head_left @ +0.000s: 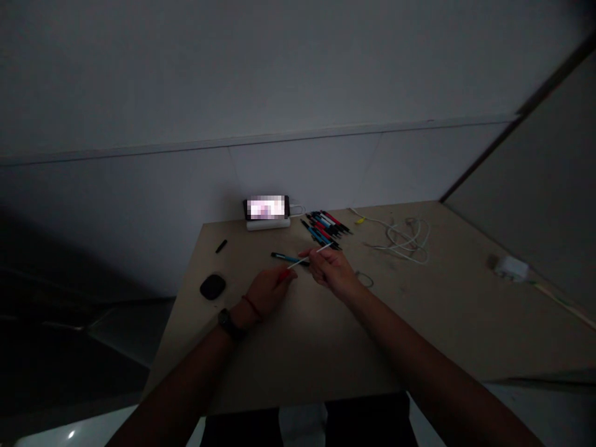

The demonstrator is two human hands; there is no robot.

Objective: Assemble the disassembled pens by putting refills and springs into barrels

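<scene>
My left hand [267,290] is closed on a red pen barrel [284,274], its fingers wrapped round it. A thin white pen refill [298,263] runs from the end of the barrel up to the right. My right hand [333,270] pinches this refill, whose far end sticks out past the fingers. I cannot tell whether the refill's lower end is inside the barrel. Just behind both hands a blue pen [282,256] lies on the table, partly covered by my right hand. Beyond it is a pile of red, blue and black pens [326,225].
A lit phone [266,208] leans at the wall on a white block [268,224]. A black rounded case [213,287] and a small black piece [221,246] lie left. White cable [407,242] is coiled right, near a white adapter [511,268]. The table [298,366] meets the wall behind.
</scene>
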